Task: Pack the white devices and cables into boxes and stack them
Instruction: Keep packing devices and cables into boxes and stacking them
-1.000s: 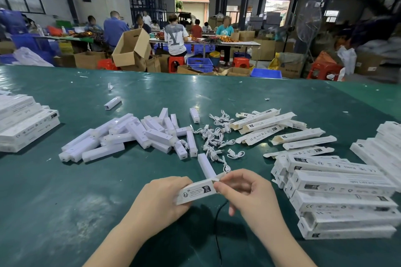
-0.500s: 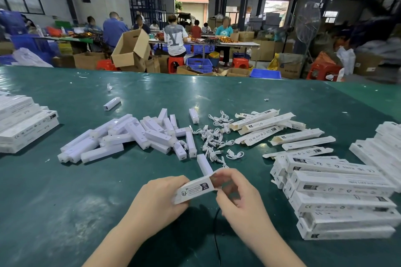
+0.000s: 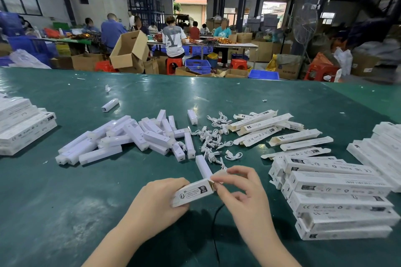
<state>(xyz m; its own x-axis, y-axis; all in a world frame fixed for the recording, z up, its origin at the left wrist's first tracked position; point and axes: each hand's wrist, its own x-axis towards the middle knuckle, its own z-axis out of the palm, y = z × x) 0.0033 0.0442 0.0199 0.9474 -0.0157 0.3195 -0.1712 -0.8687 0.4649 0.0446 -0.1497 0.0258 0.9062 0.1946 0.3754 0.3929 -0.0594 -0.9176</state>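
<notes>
- Tabletop was dark green, glossy, scuffed with pale worn patches at 7 o'clock; small white scraps lay toward the far edge at 11 o'clock.
- Left hand gripped a small white box at 6 o'clock, fingers curled round its left end, printed side up.
- Right hand pinched the flap at the box's right end, thumb and index fingertip pressed together on it, other fingers loosely curled.
- A white device stuck out past the box's open end, angled toward 12 o'clock; can't tell how far it sat inside.
- Loose pile of white devices lay at 10 o'clock of the hands; one stray device sat apart, farther back.
- Tangle of white cables lay at 12 o'clock, between the device pile and the empty boxes.
- Unfilled open boxes were scattered at 1 o'clock, flaps open.
- Stack of packed boxes sat at 3 o'clock, just beside the right hand; more rows at the far right edge.
- Another box stack sat at 9 o'clock, left edge.
- A thin black cord ran on the tabletop between the forearms.
- Room: dim warehouse, ceiling lamps lit, dark steel columns, barred window at upper left.
- Workers sat at far tables at 12 o'clock, among cardboard cartons, blue crates, red stools.
- A standing fan stood at 2 o'clock.
</notes>
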